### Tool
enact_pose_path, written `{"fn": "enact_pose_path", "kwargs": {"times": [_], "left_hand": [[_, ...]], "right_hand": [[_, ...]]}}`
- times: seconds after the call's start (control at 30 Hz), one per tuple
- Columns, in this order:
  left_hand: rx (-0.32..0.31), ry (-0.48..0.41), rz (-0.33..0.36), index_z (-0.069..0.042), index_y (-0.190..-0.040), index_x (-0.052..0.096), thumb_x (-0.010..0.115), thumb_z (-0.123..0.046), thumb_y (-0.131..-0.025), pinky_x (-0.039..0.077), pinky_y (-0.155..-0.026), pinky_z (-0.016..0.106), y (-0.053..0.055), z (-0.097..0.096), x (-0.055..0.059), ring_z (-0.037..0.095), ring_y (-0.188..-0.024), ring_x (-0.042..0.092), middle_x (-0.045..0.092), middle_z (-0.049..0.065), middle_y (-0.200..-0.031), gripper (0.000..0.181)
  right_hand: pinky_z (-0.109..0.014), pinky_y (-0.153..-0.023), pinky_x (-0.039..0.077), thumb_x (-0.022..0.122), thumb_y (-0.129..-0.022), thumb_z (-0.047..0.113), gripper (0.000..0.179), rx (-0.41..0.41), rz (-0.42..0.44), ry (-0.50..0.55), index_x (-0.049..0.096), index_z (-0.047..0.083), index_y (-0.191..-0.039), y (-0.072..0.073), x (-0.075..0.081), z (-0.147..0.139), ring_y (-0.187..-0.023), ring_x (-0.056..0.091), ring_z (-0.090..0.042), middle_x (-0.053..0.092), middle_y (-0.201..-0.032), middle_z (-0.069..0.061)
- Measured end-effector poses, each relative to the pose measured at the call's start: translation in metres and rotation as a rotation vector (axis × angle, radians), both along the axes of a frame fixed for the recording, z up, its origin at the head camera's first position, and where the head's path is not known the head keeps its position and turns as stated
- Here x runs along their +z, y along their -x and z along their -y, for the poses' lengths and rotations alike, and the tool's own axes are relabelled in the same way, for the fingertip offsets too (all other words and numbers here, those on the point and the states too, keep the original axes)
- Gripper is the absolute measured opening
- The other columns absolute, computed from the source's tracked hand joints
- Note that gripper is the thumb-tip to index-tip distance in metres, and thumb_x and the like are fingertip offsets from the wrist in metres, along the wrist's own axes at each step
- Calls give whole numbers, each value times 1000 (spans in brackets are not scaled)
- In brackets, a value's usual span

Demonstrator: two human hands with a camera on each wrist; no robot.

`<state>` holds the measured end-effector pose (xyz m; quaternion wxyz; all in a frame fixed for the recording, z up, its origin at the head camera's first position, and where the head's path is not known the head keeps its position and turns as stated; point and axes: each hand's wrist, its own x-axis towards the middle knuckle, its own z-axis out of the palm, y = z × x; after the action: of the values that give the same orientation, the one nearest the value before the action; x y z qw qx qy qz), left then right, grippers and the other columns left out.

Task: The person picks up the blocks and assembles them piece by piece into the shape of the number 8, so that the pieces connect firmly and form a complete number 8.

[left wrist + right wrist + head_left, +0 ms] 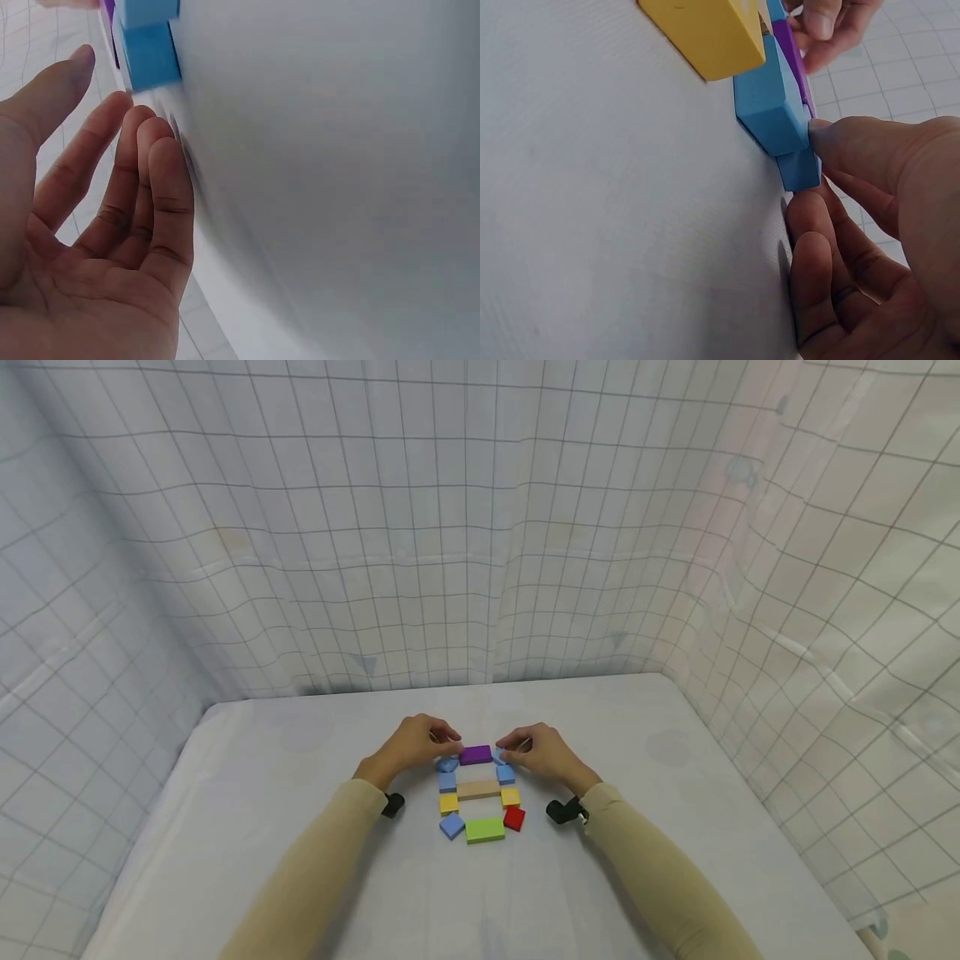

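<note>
My right hand (543,753) pinches a blue block (801,169) at the right end of the purple block (476,755). In the right wrist view its thumb lies on the near edge and the fingertips sit under the far corner. At the purple block's left end, my left hand (416,745) hovers with its fingers loosely bent beside another blue block (151,56). Its thumb stands apart from the fingers, with nothing between them. Below lie two more blue blocks (447,782) (506,774), with a plain wooden block (478,789) lower between them.
Nearer me are two yellow blocks (448,803) (510,797), a tilted blue block (452,825), a green block (485,830) and a tilted red block (514,818). A white cloth covers the table (300,827). Checked curtains (420,527) hang behind and at both sides.
</note>
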<state>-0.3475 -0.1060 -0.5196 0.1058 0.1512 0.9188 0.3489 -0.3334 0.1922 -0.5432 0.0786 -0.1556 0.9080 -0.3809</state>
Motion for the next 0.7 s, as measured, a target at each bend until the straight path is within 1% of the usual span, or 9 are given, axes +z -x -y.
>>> {"fn": "enact_pose_path", "kwargs": {"times": [0.1,0.27,0.4,0.6,0.7], "left_hand": [[4,3,-9,-12,-123,88,89,-35,-105,52,-78,29,-2,12,0,19,-92,63,77,5,-103,30],[-33,6,14,-11,-119,89,89,-33,-105,51,-76,27,-3,23,-3,16,-88,61,78,3,-99,26],[-54,0,21,-11,-116,90,89,-31,-105,52,-75,27,-3,24,-4,16,-87,61,80,3,-99,23],[-41,-9,38,-14,-112,91,90,-30,-105,52,-76,28,-3,23,-6,16,-87,61,81,1,-98,18],[-40,-4,34,-15,-112,91,89,-31,-105,51,-75,28,-3,23,-7,16,-87,61,81,1,-98,18]], "right_hand": [[-35,-98,62,87,-108,24,21,-1,-10,1,90,21,-128,0,1,1,-103,70,-15,86,-119,1],[-36,-99,63,87,-108,25,21,-8,-12,-10,90,21,-128,0,2,0,-103,71,-14,86,-120,2],[-35,-98,63,87,-107,25,21,-2,-13,-13,90,20,-128,0,1,0,-102,71,-15,86,-120,1],[-31,-96,61,87,-107,25,22,5,-9,-11,90,20,-128,1,0,1,-102,70,-13,86,-120,1],[-30,-95,61,87,-107,25,21,6,-10,-11,90,20,-128,1,0,2,-101,70,-13,86,-119,2]]}}
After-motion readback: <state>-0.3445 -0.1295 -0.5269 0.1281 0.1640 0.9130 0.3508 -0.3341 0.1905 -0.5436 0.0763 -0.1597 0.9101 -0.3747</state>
